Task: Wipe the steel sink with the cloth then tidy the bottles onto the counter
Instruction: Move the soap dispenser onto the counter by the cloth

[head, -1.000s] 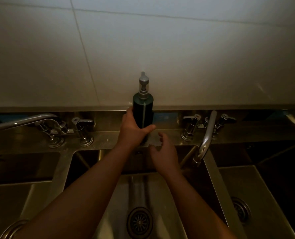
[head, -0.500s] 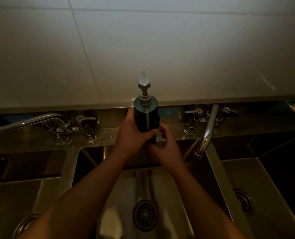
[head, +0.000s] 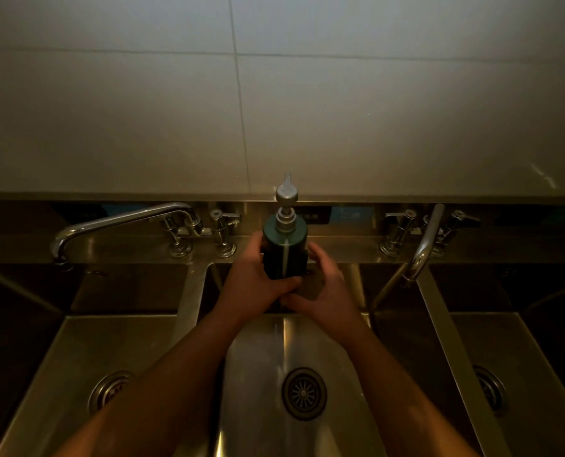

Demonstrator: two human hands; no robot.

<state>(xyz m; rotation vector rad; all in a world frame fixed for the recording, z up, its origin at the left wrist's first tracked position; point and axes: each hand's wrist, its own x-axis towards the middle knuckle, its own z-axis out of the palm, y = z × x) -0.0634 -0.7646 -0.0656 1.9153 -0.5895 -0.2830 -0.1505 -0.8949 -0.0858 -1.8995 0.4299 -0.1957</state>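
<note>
Gripping the dark pump bottle [head: 285, 250] upright, the left hand [head: 253, 283] curls around its left side and the right hand [head: 329, 290] around its lower right. The pump bottle is at the far rim of the steel sink [head: 258, 374].

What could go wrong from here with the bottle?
The pump bottle, gripped by the left hand and right hand, is held at the middle basin's back edge; a slip could drop it in. The back ledge looks narrow, so the bottle could tip if set there. The right faucet spout is close to the right hand and might get bumped.
</note>
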